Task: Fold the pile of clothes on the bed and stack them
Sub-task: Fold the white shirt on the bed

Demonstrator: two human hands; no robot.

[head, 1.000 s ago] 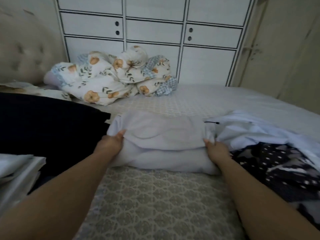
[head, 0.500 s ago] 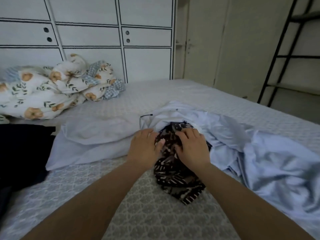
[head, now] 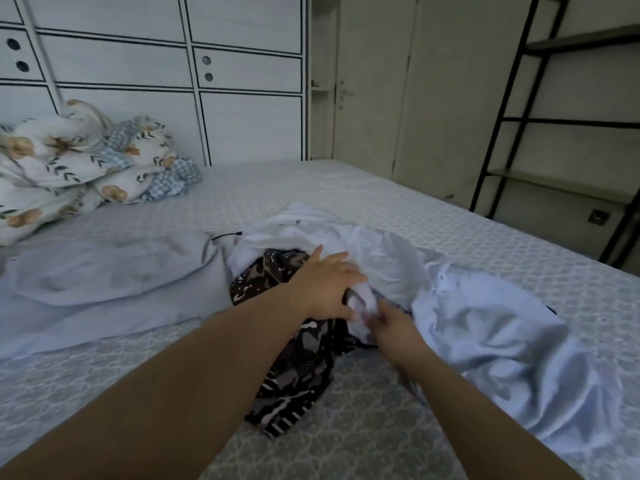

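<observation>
A loose pile of clothes lies on the bed. In it are a white garment, a dark patterned garment and a pale blue shirt spread to the right. A folded pale garment lies flat to the left of the pile. My left hand rests on top of the pile, its fingers spread over the white cloth and its thumb hooked around a fold. Just below it, my right hand pinches the same white cloth; it is blurred.
A crumpled floral quilt lies at the back left of the bed, against white cabinet doors. A black metal shelf stands past the bed's right edge. A door is behind.
The view has swung right, away from the folded garment. Both hands left that garment, went onto the dark patterned one, and now hold the white cloth on the pile.
</observation>
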